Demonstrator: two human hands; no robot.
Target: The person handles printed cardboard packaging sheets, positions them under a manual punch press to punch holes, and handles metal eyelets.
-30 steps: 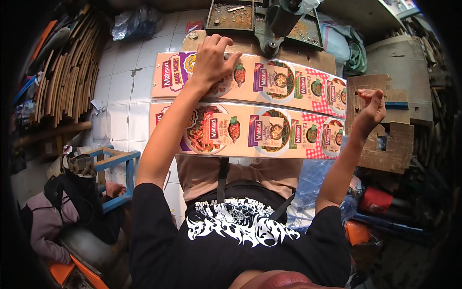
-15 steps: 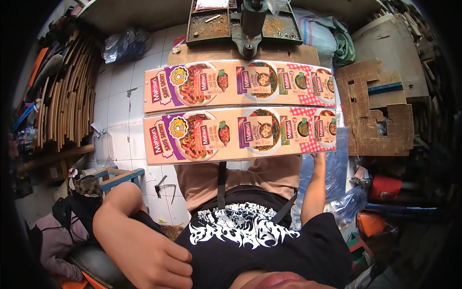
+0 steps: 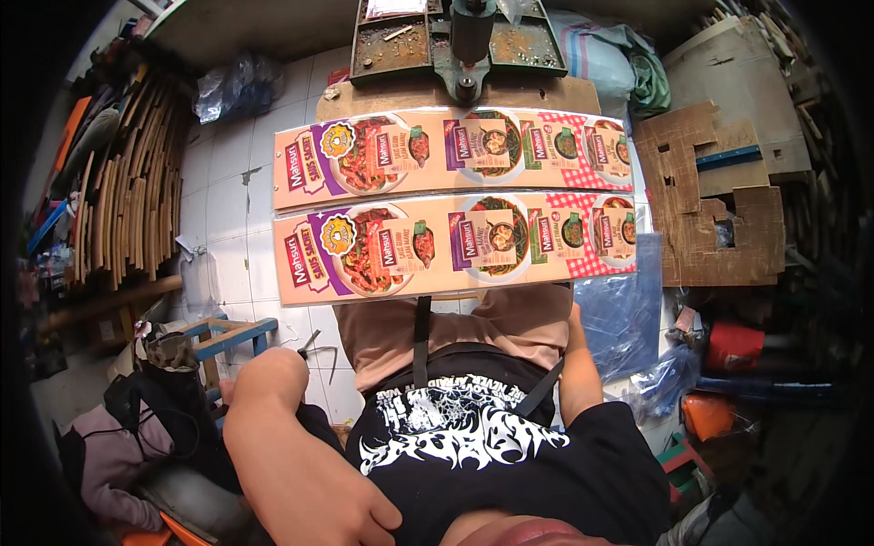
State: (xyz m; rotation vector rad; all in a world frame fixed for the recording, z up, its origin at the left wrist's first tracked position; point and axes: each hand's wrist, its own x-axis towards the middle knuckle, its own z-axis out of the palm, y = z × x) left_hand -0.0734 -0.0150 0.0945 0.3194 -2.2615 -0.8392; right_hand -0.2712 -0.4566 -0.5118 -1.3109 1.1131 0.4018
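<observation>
Two long, glossy printed panels [image 3: 435, 247] with food pictures lie one behind the other across my lap side of a machine. My right forearm [image 3: 583, 382] reaches up toward the front right edge of the nearer panel. Its hand passes beneath that edge, so the fingers are hidden. At the lower edge of the view, my left hand [image 3: 364, 514] is close to my chest with the elbow bent outward. The fingers I can see are curled in, the tips cut off by the frame, and anything inside them is hidden.
Behind the panels stands a dark green press [image 3: 469, 55] flanked by trays of small bits, over a brown board [image 3: 382, 98]. Cardboard sheets [image 3: 127, 182] are stacked at left. Cut fibreboard [image 3: 678, 200] and clear plastic sheets [image 3: 619, 300] lie at right. A blue stool [image 3: 232, 332] is near left.
My left arm has shifted rightward and the hand lower toward the frame's edge. The right hand has left the panel's front right corner and moved left, out of sight. The panels have barely moved.
</observation>
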